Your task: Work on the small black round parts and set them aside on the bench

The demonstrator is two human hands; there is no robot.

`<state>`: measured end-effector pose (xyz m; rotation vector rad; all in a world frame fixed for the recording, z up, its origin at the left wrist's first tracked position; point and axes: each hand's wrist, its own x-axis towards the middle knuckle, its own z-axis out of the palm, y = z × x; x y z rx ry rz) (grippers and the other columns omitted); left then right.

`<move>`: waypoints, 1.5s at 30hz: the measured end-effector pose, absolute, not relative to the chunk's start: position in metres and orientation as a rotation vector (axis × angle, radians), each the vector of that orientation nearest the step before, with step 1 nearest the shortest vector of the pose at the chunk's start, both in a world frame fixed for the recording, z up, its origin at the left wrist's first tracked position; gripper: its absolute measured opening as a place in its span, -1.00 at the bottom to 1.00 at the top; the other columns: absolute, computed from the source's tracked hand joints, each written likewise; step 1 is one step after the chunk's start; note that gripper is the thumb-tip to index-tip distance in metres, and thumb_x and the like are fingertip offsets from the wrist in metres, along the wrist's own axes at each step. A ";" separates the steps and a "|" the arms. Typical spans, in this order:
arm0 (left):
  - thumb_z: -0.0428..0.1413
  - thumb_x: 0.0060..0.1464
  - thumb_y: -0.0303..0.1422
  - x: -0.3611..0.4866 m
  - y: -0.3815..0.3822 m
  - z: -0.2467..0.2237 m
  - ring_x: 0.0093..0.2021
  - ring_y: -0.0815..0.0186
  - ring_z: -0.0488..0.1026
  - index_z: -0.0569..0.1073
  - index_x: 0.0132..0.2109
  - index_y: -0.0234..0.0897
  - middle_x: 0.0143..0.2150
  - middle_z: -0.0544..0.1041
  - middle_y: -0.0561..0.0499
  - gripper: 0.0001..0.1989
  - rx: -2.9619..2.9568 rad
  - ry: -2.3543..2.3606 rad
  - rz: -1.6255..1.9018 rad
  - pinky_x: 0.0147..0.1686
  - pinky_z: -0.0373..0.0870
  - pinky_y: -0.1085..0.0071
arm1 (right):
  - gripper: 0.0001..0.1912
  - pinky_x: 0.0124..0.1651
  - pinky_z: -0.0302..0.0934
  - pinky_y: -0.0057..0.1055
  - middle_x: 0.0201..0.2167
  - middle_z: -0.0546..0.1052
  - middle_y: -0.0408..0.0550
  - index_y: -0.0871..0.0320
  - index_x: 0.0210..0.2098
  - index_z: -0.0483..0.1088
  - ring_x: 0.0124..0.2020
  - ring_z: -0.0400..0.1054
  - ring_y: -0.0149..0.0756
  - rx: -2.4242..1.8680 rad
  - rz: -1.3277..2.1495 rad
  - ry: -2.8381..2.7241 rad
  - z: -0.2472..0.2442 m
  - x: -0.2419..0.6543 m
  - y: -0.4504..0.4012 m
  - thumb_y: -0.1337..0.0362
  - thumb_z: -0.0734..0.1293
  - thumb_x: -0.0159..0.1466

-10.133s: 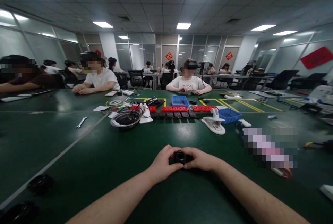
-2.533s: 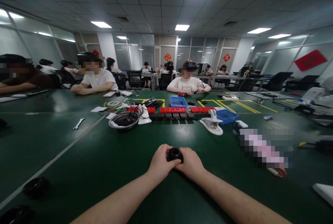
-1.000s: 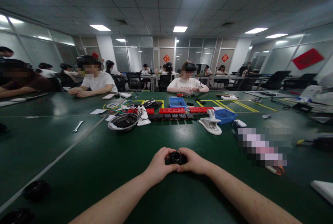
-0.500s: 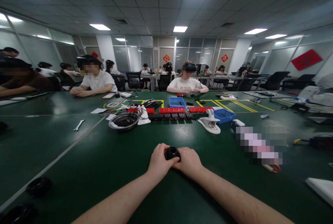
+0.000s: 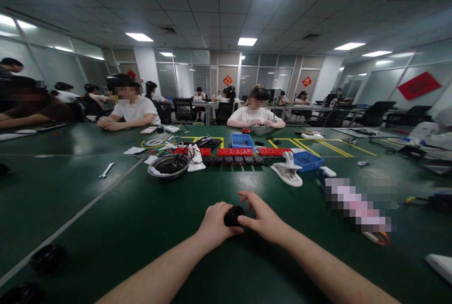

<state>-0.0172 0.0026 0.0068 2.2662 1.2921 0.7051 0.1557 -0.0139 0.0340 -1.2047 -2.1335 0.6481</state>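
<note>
A black round part (image 5: pixel 233 216) with a hollow top is between my hands over the green table (image 5: pixel 176 209). My left hand (image 5: pixel 215 224) is closed round its left side, thumb stretched along the near side. My right hand (image 5: pixel 263 217) has its fingers apart at the right side; the thumb tip is at the part's edge and the forefinger is raised above it. The underside of the part is hidden.
Two black round parts (image 5: pixel 48 258) lie at the lower left. Farther off are a wrench (image 5: pixel 107 170), a metal bowl (image 5: pixel 155 172), a white clip stand (image 5: pixel 287 172), blue trays (image 5: pixel 242 141) and red socket strips (image 5: pixel 235 152). People sit across the table.
My right hand has opened from its hold on the black part, its fingers lifting and spreading to the right. The part has tilted a little in my left hand. The view has shifted slightly.
</note>
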 end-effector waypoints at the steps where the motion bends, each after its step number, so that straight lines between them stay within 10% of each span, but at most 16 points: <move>1: 0.17 -0.29 -0.14 -0.016 0.003 0.006 -0.27 0.20 0.32 0.38 -0.28 -0.24 -0.32 0.40 0.02 -0.62 2.279 1.300 0.699 -0.28 0.19 0.36 | -0.43 -0.13 0.08 -0.33 -0.12 0.26 -0.01 0.13 0.02 0.08 -0.16 0.17 -0.26 -1.176 0.632 -2.179 0.035 0.151 -0.015 0.15 0.28 0.05; 23: 0.15 -0.30 -0.06 -0.017 -0.001 0.012 -0.16 0.18 0.27 0.35 -0.20 -0.20 -0.22 0.37 0.02 -0.52 2.238 1.566 0.624 -0.19 0.14 0.32 | -0.70 -0.22 0.17 -0.38 -0.25 0.31 -0.07 0.14 -0.17 0.20 -0.30 0.24 -0.34 -1.255 0.553 -1.822 0.009 0.170 0.005 0.29 0.23 0.08; 34: 0.10 -0.24 -0.05 -0.018 0.001 0.011 -0.15 0.18 0.26 0.36 -0.19 -0.19 -0.21 0.35 0.01 -0.55 2.298 1.543 0.523 -0.18 0.12 0.32 | -0.44 -0.15 0.12 -0.35 -0.23 0.36 -0.03 0.16 -0.08 0.18 -0.19 0.24 -0.24 -1.464 0.596 -2.225 0.016 0.177 0.000 0.34 0.34 -0.10; 39: 0.10 -0.22 -0.06 -0.018 0.001 0.011 -0.14 0.18 0.25 0.35 -0.17 -0.20 -0.20 0.35 0.00 -0.55 2.311 1.552 0.515 -0.18 0.12 0.32 | -0.14 0.03 -0.01 -0.19 0.02 0.21 0.11 0.18 0.09 0.03 0.02 0.09 -0.06 -1.610 0.531 -2.358 0.051 0.182 -0.012 0.15 0.40 -0.15; 45: 0.07 -0.21 -0.02 -0.021 0.001 0.013 -0.13 0.17 0.25 0.35 -0.17 -0.21 -0.17 0.34 -0.01 -0.52 2.286 1.517 0.518 -0.15 0.12 0.30 | -0.42 0.01 0.06 -0.23 0.03 0.26 -0.05 0.02 0.03 0.15 0.01 0.15 -0.13 -1.721 0.433 -2.274 0.134 0.248 -0.066 -0.02 0.21 0.05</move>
